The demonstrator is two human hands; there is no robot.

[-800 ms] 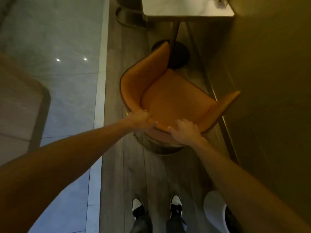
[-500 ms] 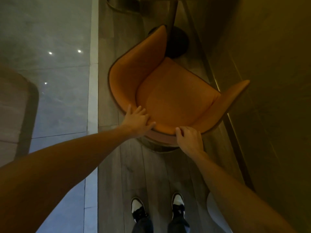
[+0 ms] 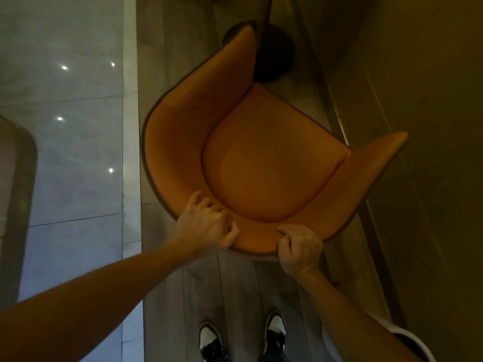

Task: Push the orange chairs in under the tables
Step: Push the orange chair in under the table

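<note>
Orange chair (image 3: 264,163) seen from above: smooth, leather-like upholstery, a rounded seat cushion with a seamed edge, a curved wraparound back flaring into two tapered wings, dark trim along the outer rim. Standing on grey wood-grain planks (image 3: 170,296), turned at an angle, one wing pointing toward a dark round table base (image 3: 279,58), the other reaching toward the olive-toned wall (image 3: 418,178) on the right. Beside the planks on the left, glossy pale stone tiles (image 3: 68,152) with small bright light reflections.

Left hand (image 3: 206,227) curled over the near rim of the backrest, fingers (image 3: 209,205) bent on the inner orange surface, thumb side low against the edge. Right hand (image 3: 300,248) closed on the same rim just to the right, knuckles up, fingertips tucked over the top edge. Both holds firm on the chair, the two hands near each other with a short stretch of rim between. Chair directly ahead of both grips, seat beyond the knuckles, black-and-white shoes (image 3: 274,330) below on the planks.

Table top cut off at the upper edge; only a slim dark post (image 3: 266,19) above the base visible. Chair legs hidden beneath the shell. Dim lighting throughout; pale rounded shape (image 3: 407,335) at lower right, possibly a sleeve, hard to make out.
</note>
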